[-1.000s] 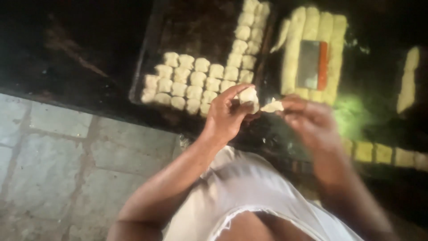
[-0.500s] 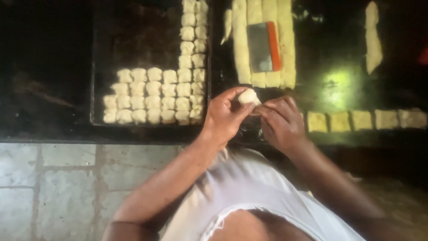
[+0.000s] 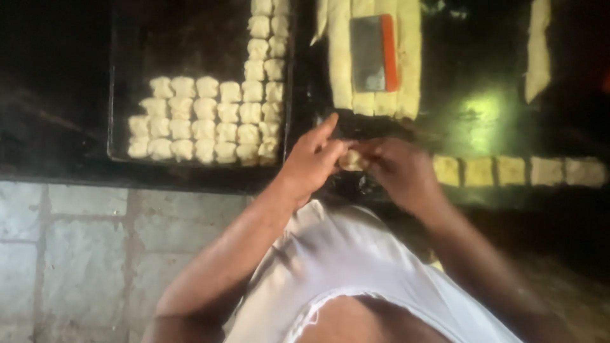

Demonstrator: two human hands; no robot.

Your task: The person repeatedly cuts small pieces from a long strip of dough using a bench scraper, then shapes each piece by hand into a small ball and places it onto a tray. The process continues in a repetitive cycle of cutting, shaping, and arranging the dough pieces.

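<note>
My left hand (image 3: 314, 159) and my right hand (image 3: 397, 171) meet over the dark worktop and pinch one small piece of pale dough (image 3: 351, 160) between their fingertips. The left index finger sticks up. Just left of the hands lies a dark baking tray (image 3: 190, 38) with several shaped dough pieces (image 3: 206, 124) set in rows. Behind the hands lie long strips of dough (image 3: 406, 57) with a metal scraper (image 3: 373, 52) with an orange handle on top.
A row of cut dough squares (image 3: 508, 170) runs to the right of my right hand. Another dough strip (image 3: 539, 51) lies at the far right. Grey floor tiles (image 3: 70, 254) show at the lower left. White cloth (image 3: 356, 267) covers my lap.
The dough piece has come down and sits lower between both hands. The view has shifted, so the tray and strips appear further left.
</note>
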